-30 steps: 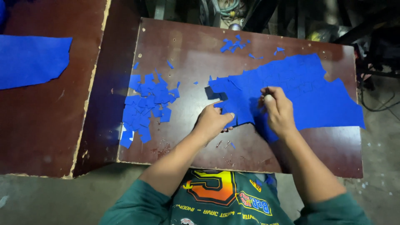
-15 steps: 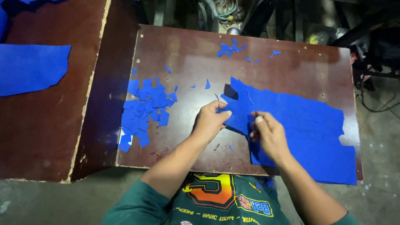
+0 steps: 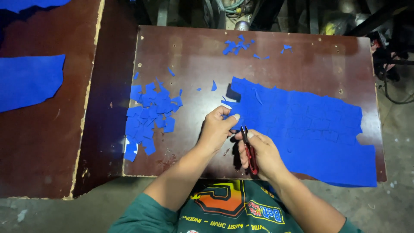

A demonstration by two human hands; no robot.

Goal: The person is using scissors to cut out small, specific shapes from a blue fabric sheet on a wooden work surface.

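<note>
A large blue sheet (image 3: 310, 129), marked into small squares, lies across the right half of a dark brown table (image 3: 194, 60). My left hand (image 3: 217, 129) pinches the sheet's near left edge between thumb and fingers. My right hand (image 3: 261, 155) grips small red-handled snips (image 3: 249, 151), blades pointing up at that same edge, just beside my left thumb. A pile of cut blue pieces (image 3: 148, 114) lies on the table's left side, apart from both hands.
A few blue scraps (image 3: 237, 45) lie near the table's far edge. A second brown table (image 3: 47, 142) at the left carries another blue sheet (image 3: 28, 82). Cables and dark machine parts (image 3: 394, 56) crowd the right and far sides.
The blue sheet has shifted toward me and to the right. Both hands drew back to the table's near edge, and the red snips now show in my right hand.
</note>
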